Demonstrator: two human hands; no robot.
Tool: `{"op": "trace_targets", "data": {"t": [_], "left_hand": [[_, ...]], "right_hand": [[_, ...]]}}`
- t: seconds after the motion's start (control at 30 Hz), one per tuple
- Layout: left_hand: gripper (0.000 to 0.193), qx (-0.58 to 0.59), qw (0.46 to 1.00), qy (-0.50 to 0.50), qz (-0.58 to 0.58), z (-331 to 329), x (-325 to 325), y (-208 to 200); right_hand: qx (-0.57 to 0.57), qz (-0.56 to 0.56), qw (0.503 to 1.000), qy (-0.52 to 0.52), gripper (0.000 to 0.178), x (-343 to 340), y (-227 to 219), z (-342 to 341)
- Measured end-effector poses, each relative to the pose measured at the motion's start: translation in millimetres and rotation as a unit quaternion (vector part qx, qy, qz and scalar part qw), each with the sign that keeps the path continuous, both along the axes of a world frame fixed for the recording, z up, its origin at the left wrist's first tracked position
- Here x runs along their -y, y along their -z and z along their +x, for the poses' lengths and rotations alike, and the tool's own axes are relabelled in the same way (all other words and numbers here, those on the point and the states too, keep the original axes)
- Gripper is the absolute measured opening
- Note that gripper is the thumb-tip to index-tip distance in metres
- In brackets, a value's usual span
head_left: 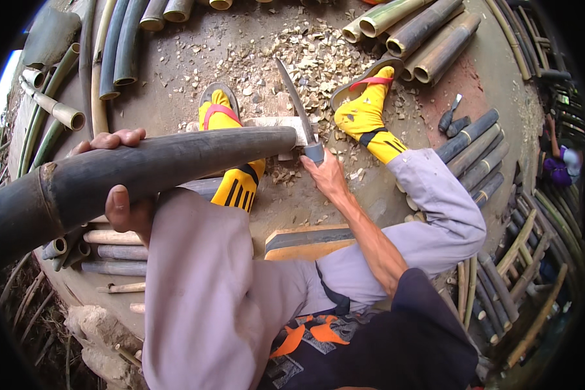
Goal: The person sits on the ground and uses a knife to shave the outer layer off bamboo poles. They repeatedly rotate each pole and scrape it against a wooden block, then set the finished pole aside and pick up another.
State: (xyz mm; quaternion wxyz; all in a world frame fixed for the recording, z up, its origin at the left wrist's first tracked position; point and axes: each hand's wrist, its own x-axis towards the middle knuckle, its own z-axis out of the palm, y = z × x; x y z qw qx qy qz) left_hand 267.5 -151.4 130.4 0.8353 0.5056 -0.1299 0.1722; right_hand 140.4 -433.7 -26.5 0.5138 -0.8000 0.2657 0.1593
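A thick dark bamboo pole (pixel 156 159) slants across my left thigh, its far end reaching the middle of the view. My left hand (pixel 122 209) is wrapped round it, thumb below and fingertips over the top. In my right hand (pixel 328 174) is a long machete (pixel 297 101), gripped by its grey handle, the blade pointing up and away. The blade's lower part is close beside the pole's end; I cannot tell whether they touch. Behind that end lies a pale wooden block (pixel 274 122), partly covered.
Wood chips (pixel 315 55) litter the ground between my yellow-socked feet. Cut bamboo tubes (pixel 429 42) lie far right, with more bamboo pieces (pixel 478 156) at right and others (pixel 117 250) at left. Two dark-handled tools (pixel 450 117) lie right of my foot. Another person (pixel 561 162) is at the right edge.
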Motion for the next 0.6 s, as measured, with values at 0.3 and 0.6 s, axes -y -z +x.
{"op": "trace_targets", "data": {"t": [0.3,0.6], "left_hand": [[0.072,0.037,0.989,0.14,-0.024,2.4,-22.2,7.3],[0.075,0.095,0.97,0.216,0.048,17.7,-45.0,7.1]], "right_hand": [[0.089,-0.027,0.994,-0.049,0.038,-12.8,-1.0,-5.8],[0.284,-0.036,0.958,-0.026,0.038,-20.6,-51.8,-2.9]]}}
